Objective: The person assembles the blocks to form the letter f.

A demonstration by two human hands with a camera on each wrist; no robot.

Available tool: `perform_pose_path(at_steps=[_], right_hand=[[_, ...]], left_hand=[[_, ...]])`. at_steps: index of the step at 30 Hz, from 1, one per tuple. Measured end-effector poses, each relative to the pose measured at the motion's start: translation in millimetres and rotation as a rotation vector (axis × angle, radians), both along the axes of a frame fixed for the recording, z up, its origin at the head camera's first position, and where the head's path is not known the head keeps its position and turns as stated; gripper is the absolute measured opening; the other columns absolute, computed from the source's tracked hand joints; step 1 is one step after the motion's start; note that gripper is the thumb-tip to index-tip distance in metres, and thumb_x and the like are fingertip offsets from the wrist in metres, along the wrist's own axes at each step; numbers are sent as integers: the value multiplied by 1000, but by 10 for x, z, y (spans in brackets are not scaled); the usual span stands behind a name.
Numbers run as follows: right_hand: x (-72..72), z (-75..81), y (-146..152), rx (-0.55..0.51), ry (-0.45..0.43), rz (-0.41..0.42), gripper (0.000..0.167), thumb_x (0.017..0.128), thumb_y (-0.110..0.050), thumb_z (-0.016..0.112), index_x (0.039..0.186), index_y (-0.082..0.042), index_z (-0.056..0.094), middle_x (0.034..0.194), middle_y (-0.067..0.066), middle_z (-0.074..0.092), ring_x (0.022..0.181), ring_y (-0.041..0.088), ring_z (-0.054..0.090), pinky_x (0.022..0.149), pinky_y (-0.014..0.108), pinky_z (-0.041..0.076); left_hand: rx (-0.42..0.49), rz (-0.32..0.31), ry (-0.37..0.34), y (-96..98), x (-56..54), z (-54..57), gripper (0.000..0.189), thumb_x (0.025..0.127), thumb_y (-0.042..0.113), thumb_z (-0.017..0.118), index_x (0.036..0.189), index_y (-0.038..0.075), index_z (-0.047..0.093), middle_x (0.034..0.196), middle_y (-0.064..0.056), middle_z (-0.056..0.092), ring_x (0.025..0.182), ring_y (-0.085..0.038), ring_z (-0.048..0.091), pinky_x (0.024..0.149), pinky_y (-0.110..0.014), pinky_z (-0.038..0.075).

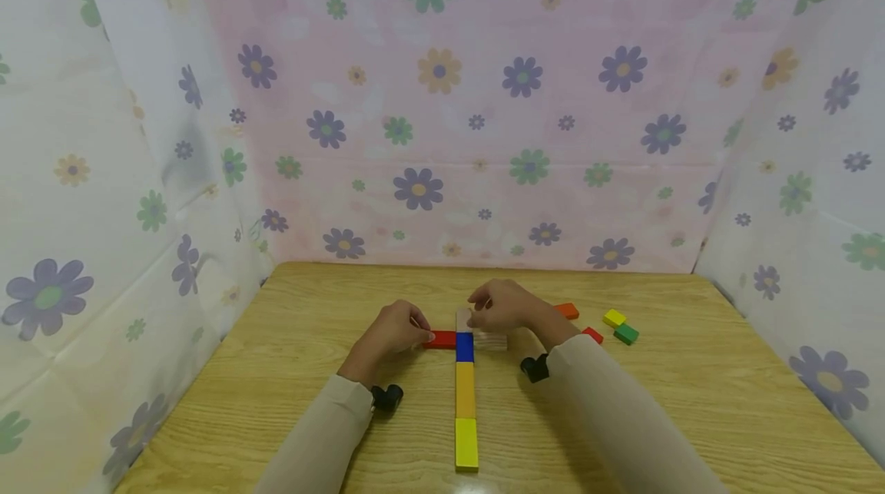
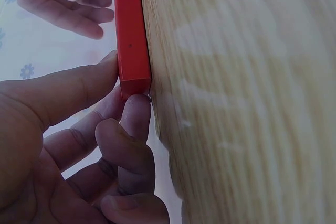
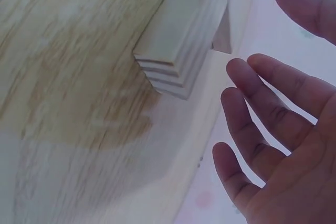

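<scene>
My left hand pinches the outer end of a red block, thumb on one side and fingers at the other side and end. That block's far end meets a blue block. Below the blue one, an orange-yellow block and a yellow block continue a straight column towards me. A plain wooden piece with a rounded top lies above it. To the right is a ridged pale wooden block. My right hand hovers over these pale pieces, fingers loosely spread and holding nothing.
Right of my right forearm lie an orange block, a small red block, a yellow block and a green block. Flowered cloth walls the wooden table at the back and both sides.
</scene>
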State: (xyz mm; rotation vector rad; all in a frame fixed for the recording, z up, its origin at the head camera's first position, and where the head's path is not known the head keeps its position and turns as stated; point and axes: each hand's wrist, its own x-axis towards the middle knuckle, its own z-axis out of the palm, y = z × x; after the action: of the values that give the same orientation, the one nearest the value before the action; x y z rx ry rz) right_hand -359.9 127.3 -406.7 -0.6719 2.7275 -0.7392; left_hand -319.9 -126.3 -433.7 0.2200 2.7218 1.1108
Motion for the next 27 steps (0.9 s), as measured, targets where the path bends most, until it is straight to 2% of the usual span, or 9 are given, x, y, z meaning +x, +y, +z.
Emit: perform_pose_path(at_steps=[8,16,27], right_hand=[[51,47,204,-88,56,18,51,95,-34,74,138,-9,65,131,11,69,122,33,63,101,52,52],[81,57,502,-203,174,28,48,93,-38,77,135,-15,67,136,14,66,121,37,63,101,56,51],[141,132,850,-246,204,-118,56,91,-49,77,138,-19,67,137,11,65,125,38,60,101,60,50]], left_hand=[[14,-1,-4,15,21,12,11,91,21,81,90,12,75,89,-3,69,80,-21,60,69,-32,51],[14,5,-9,12,20,15,11,91,21,81,91,12,75,90,-2,69,80,-21,60,68,-31,51],[25,8,-12,5,22,5,9,92,21,80,90,13,75,90,-2,68,82,-21,60,70,-33,51]])
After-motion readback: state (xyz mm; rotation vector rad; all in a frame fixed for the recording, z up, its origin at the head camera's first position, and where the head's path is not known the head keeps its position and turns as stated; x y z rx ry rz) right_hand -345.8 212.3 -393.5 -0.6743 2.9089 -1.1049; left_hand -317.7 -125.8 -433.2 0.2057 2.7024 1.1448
